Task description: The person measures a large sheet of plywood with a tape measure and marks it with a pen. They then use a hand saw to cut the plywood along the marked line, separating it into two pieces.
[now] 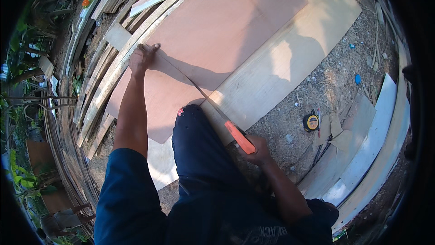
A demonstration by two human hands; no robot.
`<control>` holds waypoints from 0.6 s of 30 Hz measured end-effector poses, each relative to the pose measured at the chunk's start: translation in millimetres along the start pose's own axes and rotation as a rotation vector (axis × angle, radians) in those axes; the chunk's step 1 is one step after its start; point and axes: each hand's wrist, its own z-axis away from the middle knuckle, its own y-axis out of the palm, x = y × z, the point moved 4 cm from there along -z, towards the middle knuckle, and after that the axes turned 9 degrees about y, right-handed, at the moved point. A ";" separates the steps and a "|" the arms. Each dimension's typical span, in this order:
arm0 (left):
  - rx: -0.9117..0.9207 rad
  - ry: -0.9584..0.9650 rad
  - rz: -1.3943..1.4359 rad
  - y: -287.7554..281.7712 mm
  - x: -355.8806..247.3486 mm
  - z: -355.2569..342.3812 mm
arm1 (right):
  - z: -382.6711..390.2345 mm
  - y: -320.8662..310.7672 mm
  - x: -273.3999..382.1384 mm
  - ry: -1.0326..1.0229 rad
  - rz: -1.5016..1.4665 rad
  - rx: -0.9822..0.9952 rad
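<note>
A reddish plywood sheet (217, 23) lies flat, with a paler plywood sheet (290, 59) along its right side. At the reddish sheet's left edge, my left hand (143, 57) is closed on the board, thumb out to the right. My right hand (260, 151) grips the orange handle of a handsaw (240, 136), whose blade slants up and left onto the plywood. From the blade's far end a thin dark line runs across the reddish sheet toward my left hand. My bent knee, in dark trousers, presses on the sheet just left of the blade.
Several timber planks (100, 82) lie under and left of the sheets. On the dirt to the right are a yellow-and-black tape measure (311, 122), a red pen-like stick (319, 122) and torn brown cardboard (335, 125). Long pale boards (369, 132) curve along the right rim.
</note>
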 end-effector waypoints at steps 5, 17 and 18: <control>-0.079 0.031 0.120 13.6 5.3 -15.5 | 107.1 -46.0 -4.7 0.158 0.258 0.033; -0.091 0.033 0.048 3.3 -0.6 -5.0 | 54.7 -29.9 -3.4 -0.056 0.099 -0.008; -0.086 0.033 0.062 7.0 3.7 -10.7 | 80.3 -50.7 -4.6 -0.005 0.172 0.021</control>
